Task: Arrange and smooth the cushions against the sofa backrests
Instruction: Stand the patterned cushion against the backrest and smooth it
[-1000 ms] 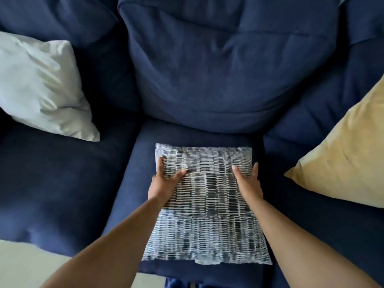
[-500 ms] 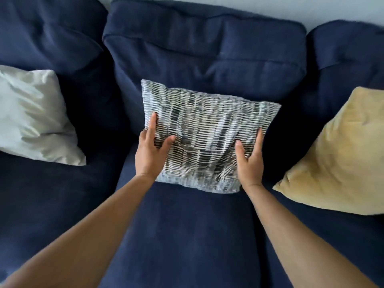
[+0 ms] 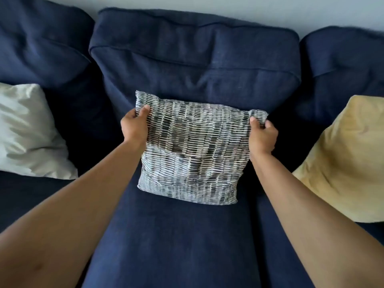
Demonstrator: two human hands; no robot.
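We had the patterned cushion (image 3: 191, 150) propped at the middle seat, back edge leaning on the navy backrest (image 3: 193, 59), bottom edge on the seat cushion (image 3: 187, 235). Left hand (image 3: 135, 127) was pinching the top corner at 10 o'clock of the cushion, right hand (image 3: 262, 136) closed on the corner at 2 o'clock, both w/ thumbs on the front. White pillow (image 3: 27, 129) sat at 9, yellow pillow (image 3: 345, 156) at 3, both already leaning back. Imo the trick here was pulling both corners out evenly so the cover went taut, then pushing it square vs the backrest, bc the front looked kinda creased.
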